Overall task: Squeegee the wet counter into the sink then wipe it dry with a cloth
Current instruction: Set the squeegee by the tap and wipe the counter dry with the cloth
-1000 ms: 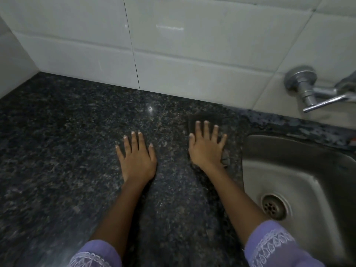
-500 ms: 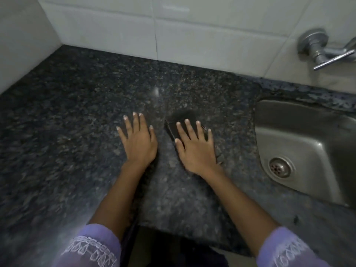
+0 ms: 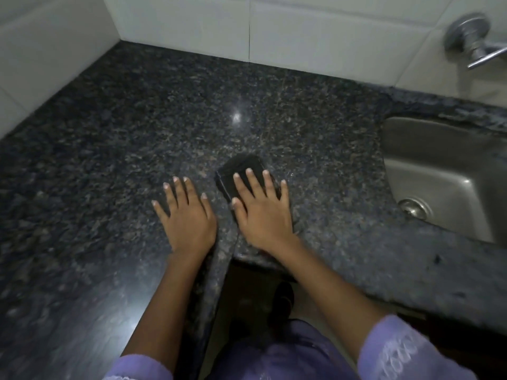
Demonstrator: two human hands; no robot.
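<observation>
A dark folded cloth [image 3: 241, 167] lies on the black speckled granite counter [image 3: 109, 149], near its front edge. My right hand [image 3: 263, 215] presses flat on the cloth with fingers spread, covering its near half. My left hand [image 3: 189, 218] rests flat on the bare counter just to the left, holding nothing. The steel sink [image 3: 428, 171] is sunk into the counter to the right of my right hand, with its drain [image 3: 414, 208] showing. No squeegee is in view.
A metal tap [image 3: 472, 39] sticks out of the white tiled wall [image 3: 315, 34] above the sink. A second tiled wall [image 3: 41, 56] closes the counter's left side. The counter's front edge runs under my wrists, with floor and purple clothing below.
Both hands have slid back from near the rear wall toward the counter's front edge. The cloth came along under my right hand, moving away from the sink's back corner.
</observation>
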